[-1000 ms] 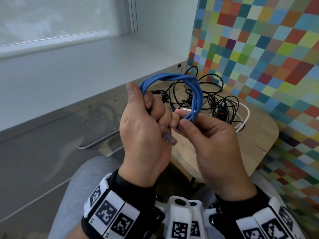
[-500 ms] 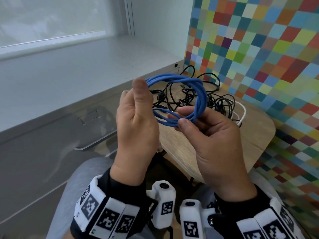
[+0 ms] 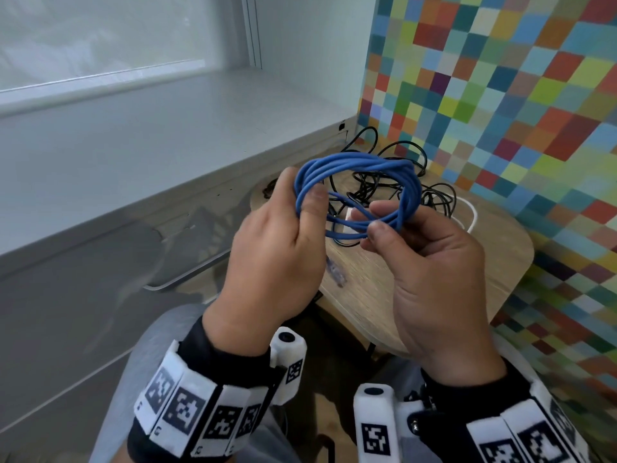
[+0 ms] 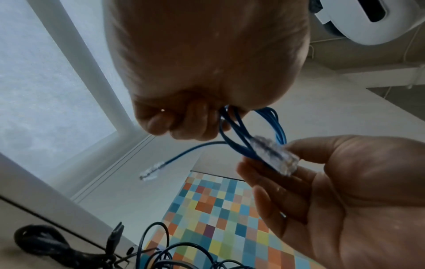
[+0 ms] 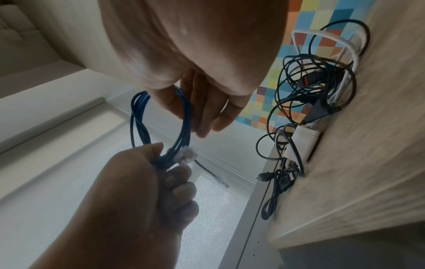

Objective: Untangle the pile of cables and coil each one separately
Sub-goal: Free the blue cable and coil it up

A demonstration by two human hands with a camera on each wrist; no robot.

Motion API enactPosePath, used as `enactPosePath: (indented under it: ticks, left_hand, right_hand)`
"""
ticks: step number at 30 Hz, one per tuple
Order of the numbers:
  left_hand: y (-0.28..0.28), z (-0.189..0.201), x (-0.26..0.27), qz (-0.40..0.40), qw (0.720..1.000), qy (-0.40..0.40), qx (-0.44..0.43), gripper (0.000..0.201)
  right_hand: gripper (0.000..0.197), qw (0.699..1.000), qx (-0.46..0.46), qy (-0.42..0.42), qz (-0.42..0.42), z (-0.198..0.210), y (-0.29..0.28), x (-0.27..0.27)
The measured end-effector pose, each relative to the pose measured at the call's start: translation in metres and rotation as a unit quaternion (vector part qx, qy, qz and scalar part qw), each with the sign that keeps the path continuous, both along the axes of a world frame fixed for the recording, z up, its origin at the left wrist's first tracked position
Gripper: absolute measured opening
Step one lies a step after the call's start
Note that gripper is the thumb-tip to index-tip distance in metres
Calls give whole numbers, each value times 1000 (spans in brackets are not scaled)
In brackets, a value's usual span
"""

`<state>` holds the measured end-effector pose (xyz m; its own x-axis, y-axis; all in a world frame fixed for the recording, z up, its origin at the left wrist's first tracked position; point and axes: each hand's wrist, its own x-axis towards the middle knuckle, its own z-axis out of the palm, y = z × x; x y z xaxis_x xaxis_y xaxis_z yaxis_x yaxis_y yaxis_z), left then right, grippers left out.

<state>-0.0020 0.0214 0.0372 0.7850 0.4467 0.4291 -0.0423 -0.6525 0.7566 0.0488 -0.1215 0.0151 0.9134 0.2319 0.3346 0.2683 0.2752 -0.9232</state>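
One blue cable (image 3: 359, 192) wound into a ring of several loops, held up above the table (image 3: 494, 262), ring lying wider than tall, left to right between two hands. Left hand (image 3: 277, 255) curled tight round the ring's left side. Right hand (image 3: 430, 262) pinching the right side, thumb on top, fingers loosely bent. Two clear plugs: one (image 4: 273, 156) by the right fingers, one (image 4: 149, 172) sticking out loose. Behind, on the table, one pile (image 3: 394, 182) of black and white cables, still tangled.

Blue cable opens into a wider coil

The left hand (image 3: 278, 248) shifts off the blue cable (image 3: 359, 192) bundle to its left rim; loops spread apart.
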Motion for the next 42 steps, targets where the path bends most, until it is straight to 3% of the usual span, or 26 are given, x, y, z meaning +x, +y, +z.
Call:
enactPosePath:
  ticks: [2,4,6,8,12,17,20,23,28,35,37,42]
  left_hand:
    - [2,0,1,-47,998,30,-22,20]
    - [3,-1,2,-127,982,39,-132,16]
    - [4,-1,2,-173,927,45,-329,18]
    - [7,0,1,-189,872,54,-449,17]
    - [10,0,1,-228,837,49,-495,9]
    - [7,-5,3,-247,835,49,-489,9]
    - [7,-9,5,-232,861,58,-449,21]
    - [5,-11,7,-224,888,69,-396,20]
    - [-1,-13,9,-207,909,67,-356,28]
    - [-9,-17,13,-208,895,53,-391,25]
    - [-9,-19,13,-220,880,52,-419,21]
    - [-13,-18,13,-230,865,36,-445,34]
  right_hand:
    - [24,999,34,30,11,-2,-1,3]
    - [26,996,67,52,41,-2,-2,6]
    - [28,994,68,49,70,-2,-4,9]
    - [30,994,40,34,92,-2,-6,12]
    - [27,991,11,28,127,0,-14,18]
    - [25,994,-65,-3,89,5,-22,22]
    - [28,994,-69,13,83,2,-22,24]
    - [28,991,-86,23,96,1,-23,26]
    - [27,988,-92,24,125,1,-22,27]
    - [14,976,-116,-12,183,0,-22,26]
    - [26,977,-128,-16,168,-2,-22,27]
    - [19,990,-56,59,116,0,-13,22]
